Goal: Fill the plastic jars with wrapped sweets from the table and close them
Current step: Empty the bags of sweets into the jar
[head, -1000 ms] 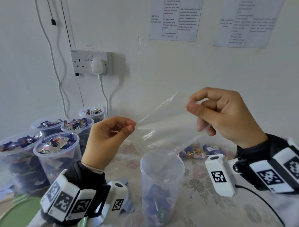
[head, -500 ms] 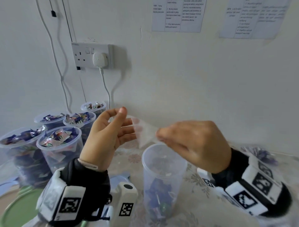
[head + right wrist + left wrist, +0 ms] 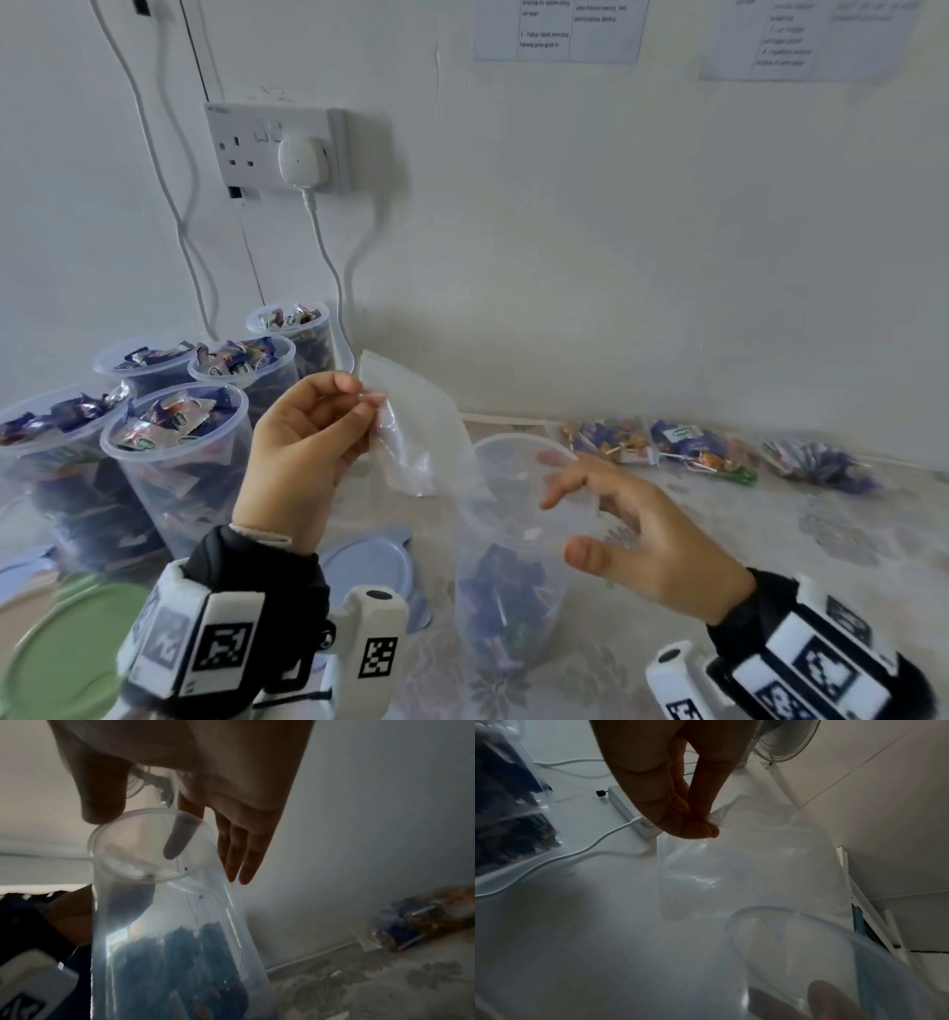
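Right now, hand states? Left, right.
Left hand: pinching the empty clear bag.
Right hand: open, fingers spread at the jar rim, gripping nothing.

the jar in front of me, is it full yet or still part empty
Part empty. The open jar holds sweets only in its lower part; the clear upper wall shows nothing inside, and no lid is on its rim.

Filled jars (image 3: 174, 452) crowd the table's (image 3: 770, 575) left; its right is open.
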The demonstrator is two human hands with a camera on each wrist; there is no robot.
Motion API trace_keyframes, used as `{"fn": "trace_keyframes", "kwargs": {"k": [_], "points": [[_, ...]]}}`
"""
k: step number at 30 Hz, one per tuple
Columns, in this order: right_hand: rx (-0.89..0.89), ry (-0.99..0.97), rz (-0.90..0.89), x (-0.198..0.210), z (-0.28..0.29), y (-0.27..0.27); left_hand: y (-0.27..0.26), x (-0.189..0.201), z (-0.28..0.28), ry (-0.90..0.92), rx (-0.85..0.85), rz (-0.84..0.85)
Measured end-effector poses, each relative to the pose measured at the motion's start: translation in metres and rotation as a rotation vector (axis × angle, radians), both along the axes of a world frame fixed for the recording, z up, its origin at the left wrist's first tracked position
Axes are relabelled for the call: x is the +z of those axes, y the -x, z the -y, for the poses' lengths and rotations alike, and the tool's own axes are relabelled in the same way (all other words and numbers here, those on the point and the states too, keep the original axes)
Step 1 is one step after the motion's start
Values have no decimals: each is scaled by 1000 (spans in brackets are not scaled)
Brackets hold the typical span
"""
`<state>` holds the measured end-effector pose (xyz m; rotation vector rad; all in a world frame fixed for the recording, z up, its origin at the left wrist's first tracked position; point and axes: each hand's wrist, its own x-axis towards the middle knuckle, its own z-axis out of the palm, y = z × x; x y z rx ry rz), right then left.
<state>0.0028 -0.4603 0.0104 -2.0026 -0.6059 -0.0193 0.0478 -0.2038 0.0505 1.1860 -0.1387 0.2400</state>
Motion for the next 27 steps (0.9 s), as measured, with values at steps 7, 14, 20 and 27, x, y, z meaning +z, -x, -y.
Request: {"fn": "trace_keyframes", "kwargs": {"k": [7,14,20,27], "points": [[-234,-122,-14,9,29,1,-4,-9,16,-96,-50,27],[-426,-56,126,34,60,3,-29,-39,39,-535,-188,-112],[-426,-76,160,46,67,0,-55,-67,56,-1090,-350,-260],[-270,-156,35,32,46,-10,-61,-76,64,-1385,-415,-372]]}}
